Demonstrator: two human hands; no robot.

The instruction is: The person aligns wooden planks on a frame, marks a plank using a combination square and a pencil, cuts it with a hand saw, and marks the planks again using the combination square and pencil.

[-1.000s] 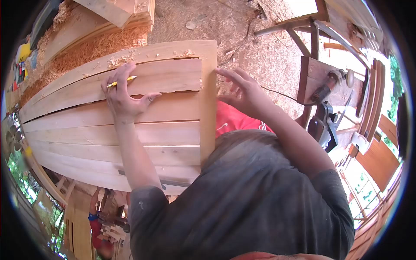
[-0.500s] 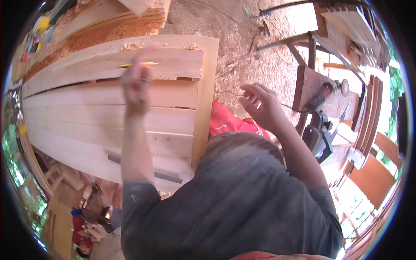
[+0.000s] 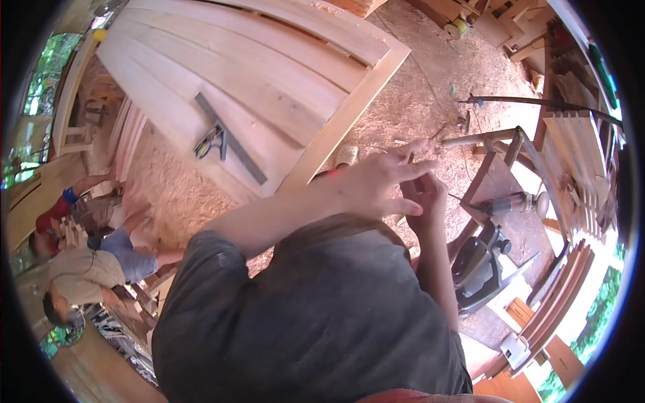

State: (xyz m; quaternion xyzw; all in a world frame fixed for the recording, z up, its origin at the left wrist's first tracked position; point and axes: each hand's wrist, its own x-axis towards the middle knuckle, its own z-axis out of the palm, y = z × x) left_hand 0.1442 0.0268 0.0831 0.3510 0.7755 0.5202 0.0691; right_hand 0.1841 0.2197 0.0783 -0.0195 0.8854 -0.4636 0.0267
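My left hand (image 3: 381, 180) reaches across in front of my body, its thumb and fingers spread apart. Right beside it, partly behind its fingers, is my right hand (image 3: 430, 193) with bent fingers. A thin dark bit shows between the fingertips, too small to name. On the near part of a pale wooden panel (image 3: 269, 111), made of boards in a frame, lies a combination square (image 3: 232, 144) with a dark blade. Both hands are off the panel, past its near right corner.
A power planer (image 3: 478, 265) and a drill-like tool (image 3: 514, 203) rest on a wooden stand at right. Stacked curved wood strips (image 3: 554, 302) lie beyond. Wood shavings (image 3: 430, 74) cover the floor. Two people sit or crouch at left, one in a beige shirt (image 3: 84, 269).
My left hand has come off the panel, away from near a yellow pencil, to meet my right hand. The view has turned; the whole square now shows and the pencil is out of sight.
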